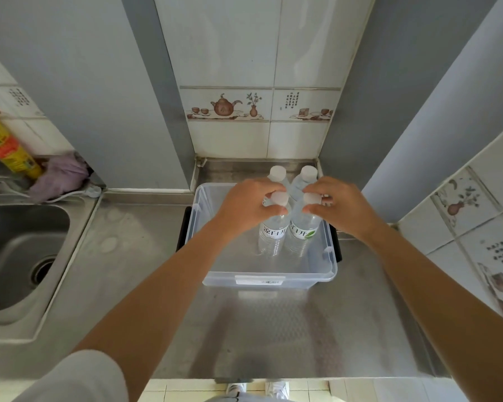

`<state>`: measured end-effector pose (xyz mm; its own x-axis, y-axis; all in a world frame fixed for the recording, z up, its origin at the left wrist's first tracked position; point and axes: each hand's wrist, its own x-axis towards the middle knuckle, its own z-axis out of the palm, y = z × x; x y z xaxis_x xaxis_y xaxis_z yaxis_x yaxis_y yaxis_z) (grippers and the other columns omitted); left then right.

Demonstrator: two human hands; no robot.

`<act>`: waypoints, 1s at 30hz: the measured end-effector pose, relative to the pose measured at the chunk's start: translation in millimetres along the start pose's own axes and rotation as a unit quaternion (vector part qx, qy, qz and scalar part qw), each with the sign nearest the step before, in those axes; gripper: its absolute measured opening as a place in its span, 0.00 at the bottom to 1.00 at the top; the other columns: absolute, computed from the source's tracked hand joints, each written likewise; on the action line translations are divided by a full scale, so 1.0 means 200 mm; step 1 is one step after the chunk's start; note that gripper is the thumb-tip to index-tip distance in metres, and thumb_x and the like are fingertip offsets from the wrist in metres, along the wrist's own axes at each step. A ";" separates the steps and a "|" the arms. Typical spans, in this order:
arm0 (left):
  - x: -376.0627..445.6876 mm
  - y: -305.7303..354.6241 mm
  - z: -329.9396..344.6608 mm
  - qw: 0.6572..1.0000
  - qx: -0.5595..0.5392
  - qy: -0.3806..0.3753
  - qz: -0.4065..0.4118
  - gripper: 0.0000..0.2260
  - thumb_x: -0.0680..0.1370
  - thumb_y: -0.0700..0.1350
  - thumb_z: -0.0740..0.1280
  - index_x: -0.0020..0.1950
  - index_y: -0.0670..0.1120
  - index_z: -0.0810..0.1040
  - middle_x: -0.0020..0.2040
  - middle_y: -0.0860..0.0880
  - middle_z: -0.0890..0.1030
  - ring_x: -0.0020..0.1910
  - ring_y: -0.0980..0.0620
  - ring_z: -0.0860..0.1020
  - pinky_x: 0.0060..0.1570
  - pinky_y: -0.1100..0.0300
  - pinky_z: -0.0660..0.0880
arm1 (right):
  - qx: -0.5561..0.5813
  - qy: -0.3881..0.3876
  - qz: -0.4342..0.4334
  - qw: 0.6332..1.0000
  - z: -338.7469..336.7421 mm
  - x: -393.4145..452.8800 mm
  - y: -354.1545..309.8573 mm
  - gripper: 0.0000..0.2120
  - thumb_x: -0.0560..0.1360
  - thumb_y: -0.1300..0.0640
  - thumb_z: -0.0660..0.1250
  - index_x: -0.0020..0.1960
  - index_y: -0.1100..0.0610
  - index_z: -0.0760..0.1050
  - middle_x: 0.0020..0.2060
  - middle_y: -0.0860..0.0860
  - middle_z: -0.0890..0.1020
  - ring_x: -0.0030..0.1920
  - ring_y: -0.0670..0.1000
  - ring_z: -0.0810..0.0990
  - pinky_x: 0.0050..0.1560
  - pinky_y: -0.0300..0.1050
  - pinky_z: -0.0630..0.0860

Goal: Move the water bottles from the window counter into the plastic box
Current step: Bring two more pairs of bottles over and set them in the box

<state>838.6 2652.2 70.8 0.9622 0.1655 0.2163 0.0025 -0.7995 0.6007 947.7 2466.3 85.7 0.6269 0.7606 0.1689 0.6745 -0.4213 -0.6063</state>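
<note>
You had both hands over the clear rectangular plastic box [269, 272], which sat on the stainless steel worktop [273, 329] at twelve o'clock from you. Your left hand [246, 203] had its fingers [276, 210] closed round the neck of a clear water bottle with a white cap [273, 230], and your right hand [339, 204] gripped a second matching bottle [301, 227] the same way. Both bottles stood upright inside the box, touching or nearly so; whether their bases had reached the floor of the box could not be told. Two more white-capped bottles [278, 174] stood behind them at twelve o'clock. I could not tell whether that pair stood inside the box or just beyond its far wall.

The risk, as I judged it, lay in letting go. Tall narrow bottles held only by the neck could tip if released before their bases were flat. One could then knock the other, or the back pair, over. The light box could also slide on smooth steel if you pushed against its wall.

The worktop was bare brushed steel. A steel sink [18, 250] lay at nine o'clock, with a yellow spray can [9, 146] and a lilac cloth [61, 175] behind it at ten o'clock. White wall tiles printed with a teapot [259, 107] rose at twelve o'clock between grey panels.
</note>
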 end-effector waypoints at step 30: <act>-0.01 -0.02 0.02 0.967 -0.235 -0.012 -0.101 0.19 0.68 0.41 0.79 0.57 0.48 0.82 0.51 0.53 0.83 0.54 0.55 0.80 0.54 0.61 0.78 | 0.134 -0.112 0.027 0.984 -0.03 0.01 0.08 0.19 0.72 0.68 0.71 0.59 0.54 0.78 0.55 0.45 0.78 0.51 0.35 0.76 0.48 0.21 0.70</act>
<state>838.3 2652.4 64.8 0.9611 0.2726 0.0435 0.0722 -0.4003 0.9135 963.2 2458.3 81.2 0.5372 0.8430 -0.0279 0.4964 -0.3428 -0.7975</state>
